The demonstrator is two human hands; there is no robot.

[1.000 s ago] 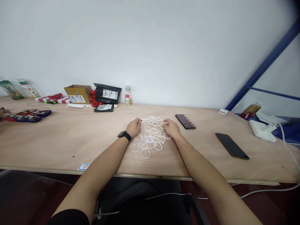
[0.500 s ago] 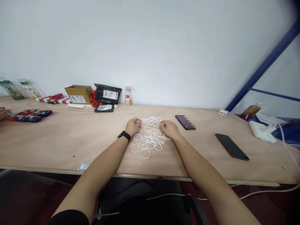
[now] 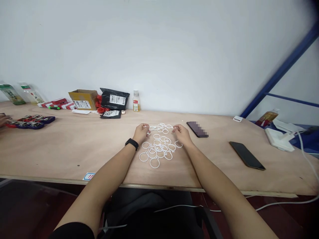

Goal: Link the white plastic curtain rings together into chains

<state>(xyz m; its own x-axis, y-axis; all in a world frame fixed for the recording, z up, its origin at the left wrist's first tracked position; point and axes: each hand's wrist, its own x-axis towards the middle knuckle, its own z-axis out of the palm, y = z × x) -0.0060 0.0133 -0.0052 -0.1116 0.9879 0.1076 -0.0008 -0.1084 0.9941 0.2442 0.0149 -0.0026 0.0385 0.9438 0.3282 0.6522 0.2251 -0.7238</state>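
Several white plastic rings (image 3: 159,146) lie in a loose heap on the wooden table (image 3: 74,149) in front of me. My left hand (image 3: 141,132), with a black watch on its wrist, rests at the heap's far left edge, fingers pinched on a white ring. At the heap's far right edge my right hand (image 3: 181,133) is curled, its fingertips pinching another white ring. Both hands sit low over the table, a short gap apart.
Two dark phones (image 3: 197,129) (image 3: 246,155) lie to the right. At the back stand a cardboard box (image 3: 83,99), a black bag (image 3: 114,99) and a small bottle (image 3: 135,101). Red and blue items (image 3: 30,121) and another person's hand (image 3: 3,119) are at far left.
Both hands have shifted slightly away from me along the far edge of the heap and closed their fingertips on rings. The heap itself looks the same.
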